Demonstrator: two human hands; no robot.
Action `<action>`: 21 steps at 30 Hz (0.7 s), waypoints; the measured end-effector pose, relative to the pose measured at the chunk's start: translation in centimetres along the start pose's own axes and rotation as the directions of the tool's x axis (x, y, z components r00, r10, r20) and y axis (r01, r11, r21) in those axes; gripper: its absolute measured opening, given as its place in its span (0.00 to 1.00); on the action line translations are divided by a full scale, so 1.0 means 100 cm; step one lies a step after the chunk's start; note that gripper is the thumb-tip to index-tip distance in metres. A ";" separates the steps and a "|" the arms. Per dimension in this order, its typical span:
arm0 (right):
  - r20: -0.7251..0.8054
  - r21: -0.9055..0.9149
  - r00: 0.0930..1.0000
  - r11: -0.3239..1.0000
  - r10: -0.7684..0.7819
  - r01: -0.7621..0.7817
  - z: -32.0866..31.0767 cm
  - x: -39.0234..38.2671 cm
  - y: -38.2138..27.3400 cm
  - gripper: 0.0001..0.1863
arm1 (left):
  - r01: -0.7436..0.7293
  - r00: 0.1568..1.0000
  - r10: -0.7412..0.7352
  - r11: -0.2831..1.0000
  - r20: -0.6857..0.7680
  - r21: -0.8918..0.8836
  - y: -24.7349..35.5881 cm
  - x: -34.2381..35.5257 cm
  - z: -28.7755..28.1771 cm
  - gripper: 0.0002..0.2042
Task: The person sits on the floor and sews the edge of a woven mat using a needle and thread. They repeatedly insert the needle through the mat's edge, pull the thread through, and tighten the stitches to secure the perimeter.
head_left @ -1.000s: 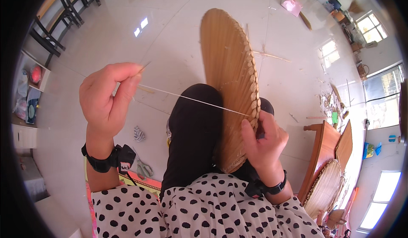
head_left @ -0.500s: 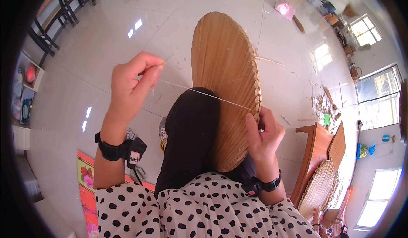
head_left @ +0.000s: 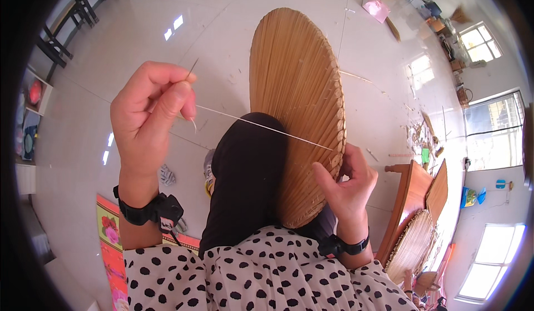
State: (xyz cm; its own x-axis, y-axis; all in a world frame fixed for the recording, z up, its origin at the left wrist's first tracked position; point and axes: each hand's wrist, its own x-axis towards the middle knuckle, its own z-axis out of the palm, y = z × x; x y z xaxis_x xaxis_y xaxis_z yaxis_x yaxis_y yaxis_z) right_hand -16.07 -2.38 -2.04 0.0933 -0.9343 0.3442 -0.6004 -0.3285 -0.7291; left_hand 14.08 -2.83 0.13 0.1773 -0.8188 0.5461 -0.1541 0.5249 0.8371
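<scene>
A tan palm-leaf fan [head_left: 292, 83] with fine ribs and a stitched, bound right edge leans across my lap against the dark trouser leg [head_left: 245, 166]. My right hand [head_left: 350, 183] grips its lower right edge, thumb on the face and fingers behind the rim. Raised to the left of the fan, my left hand [head_left: 153, 105] pinches a thin needle [head_left: 193, 66] that points up and away. White thread [head_left: 256, 123] stretches from near the left hand's fingers to the fan's bound edge. A short loose end dangles below those fingers.
On the right stands a wooden piece of furniture [head_left: 399, 205], with more woven leaf pieces [head_left: 411, 244] beside it. Plant scraps [head_left: 420, 136] litter the tiled floor. A floral mat [head_left: 111, 239] lies at lower left; dark chairs [head_left: 78, 16] stand at the far left.
My left hand has moved left and closer, tilting the needle more upright. The thread still runs to the fan's edge. My right thumb has shifted slightly down and left on the fan.
</scene>
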 end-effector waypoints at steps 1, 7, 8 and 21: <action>0.010 -0.008 1.000 1.000 -0.003 0.003 -0.001 0.000 -0.001 0.22 | -0.004 1.000 0.004 1.000 -0.003 0.001 0.000 0.000 0.000 0.04; 0.070 -0.063 0.997 0.998 0.023 -0.019 -0.008 0.002 -0.004 0.21 | 0.001 1.000 -0.001 1.000 0.015 -0.003 0.002 -0.001 -0.001 0.04; 0.076 -0.075 0.997 0.997 0.013 -0.007 -0.009 0.003 -0.005 0.21 | 0.006 1.000 -0.006 1.000 0.022 -0.011 0.002 -0.001 -0.001 0.03; -0.012 -0.160 1.000 0.987 0.011 -0.013 -0.007 0.012 -0.011 0.12 | 0.269 0.957 -0.291 0.902 -0.015 -0.336 -0.024 -0.035 -0.031 0.03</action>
State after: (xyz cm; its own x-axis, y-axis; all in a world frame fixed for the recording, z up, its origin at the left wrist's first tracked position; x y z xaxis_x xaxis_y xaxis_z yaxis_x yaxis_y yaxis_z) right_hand -15.84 -3.07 -0.40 0.0775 -0.9362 0.3428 -0.7206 -0.2902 -0.6297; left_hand 16.88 -0.52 -3.64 0.2291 -0.9325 0.2793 0.2356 0.3315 0.9136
